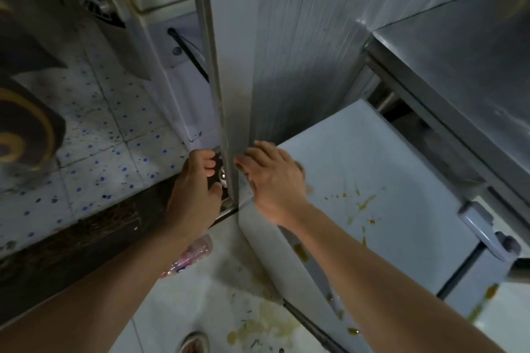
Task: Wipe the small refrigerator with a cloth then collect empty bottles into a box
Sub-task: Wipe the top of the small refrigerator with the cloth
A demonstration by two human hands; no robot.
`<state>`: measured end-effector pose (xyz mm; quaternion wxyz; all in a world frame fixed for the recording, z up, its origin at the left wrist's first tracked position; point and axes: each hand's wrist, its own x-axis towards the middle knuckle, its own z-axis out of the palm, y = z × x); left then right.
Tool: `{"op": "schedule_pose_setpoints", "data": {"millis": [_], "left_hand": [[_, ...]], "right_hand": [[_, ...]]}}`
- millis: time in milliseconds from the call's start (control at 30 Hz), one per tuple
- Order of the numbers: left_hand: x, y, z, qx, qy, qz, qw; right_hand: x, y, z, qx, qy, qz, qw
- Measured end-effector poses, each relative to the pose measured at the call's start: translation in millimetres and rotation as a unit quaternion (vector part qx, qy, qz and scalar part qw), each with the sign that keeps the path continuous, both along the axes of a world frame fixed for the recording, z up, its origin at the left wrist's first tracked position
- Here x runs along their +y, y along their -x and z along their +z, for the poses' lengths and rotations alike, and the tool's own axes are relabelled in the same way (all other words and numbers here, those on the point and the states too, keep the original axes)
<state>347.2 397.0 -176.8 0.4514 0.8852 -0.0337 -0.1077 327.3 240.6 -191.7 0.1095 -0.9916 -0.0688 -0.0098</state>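
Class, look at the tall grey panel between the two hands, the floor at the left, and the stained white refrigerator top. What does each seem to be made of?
Grey panel: probably sheet metal, dull brushed finish with faint vertical ribs and soft sheen.
Floor: likely glazed ceramic tile, white with blue dots, visible grout lines.
Refrigerator top: smooth white painted metal or plastic, unclear which; orange splashes sit on the surface.

Both hands are down at the foot of a tall grey panel (286, 45). The left hand (198, 189) curls around something small and dark beside the panel's edge; what it is cannot be told. The right hand (275, 177) rests on the corner of the small refrigerator (387, 169), whose white top carries orange splatters (362, 205). A plastic bottle (190, 255) lies on the stained floor (215, 295) beneath the left forearm.
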Motion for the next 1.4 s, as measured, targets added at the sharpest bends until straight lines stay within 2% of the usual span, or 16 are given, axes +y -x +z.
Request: {"op": "schedule_pose_setpoints", "data": {"millis": [133,233,400,533,633,767,833,900,1000,1167,1300,1400], "left_hand": [[2.6,1.0,5.4,-0.010,-0.013,-0.024,1.000],[-8.9,3.3,9.5,-0.015,-0.017,-0.043,0.999],[-40.3,5.1,15.6,-0.041,-0.021,-0.090,0.995],[-68.3,-0.5,16.9,-0.097,-0.069,-0.135,0.984],[-90.9,-2.9,9.9,-0.109,-0.104,-0.222,0.963],[-118.7,-3.3,-1.1,-0.086,-0.179,-0.279,0.939],[-129.3,-2.5,-5.4,-0.080,-0.218,-0.291,0.928],[-135.8,-1.4,-10.8,-0.071,-0.251,-0.293,0.920],[-137.1,0.6,-21.2,-0.081,-0.274,-0.281,0.916],[-135.2,0.4,-31.1,-0.126,-0.289,-0.262,0.912],[-134.7,-1.3,-31.7,-0.125,-0.308,-0.268,0.904],[-135.2,-3.1,-27.7,-0.099,-0.306,-0.276,0.906]], "right_hand": [[13.8,18.3,5.7,0.019,0.038,0.033,0.999],[8.8,47.6,9.1,0.048,0.029,0.040,0.998],[-26.9,96.1,3.8,0.016,0.032,0.043,0.998],[-106.6,66.5,1.9,-0.001,0.068,-0.066,0.996],[-170.2,41.5,1.9,0.040,0.071,-0.181,0.980],[-156.7,43.8,-0.5,0.036,0.054,-0.229,0.971],[-125.2,77.7,0.5,0.015,0.020,-0.194,0.981],[-101.8,118.0,4.9,0.011,-0.009,-0.119,0.993],[-123.2,125.4,7.3,0.022,-0.002,-0.054,0.998],[-205.7,64.4,7.0,0.059,0.049,-0.227,0.971],[-223.8,52.3,4.8,0.076,0.057,-0.240,0.966],[-223.5,101.6,4.6,0.074,0.085,-0.258,0.960]]}}
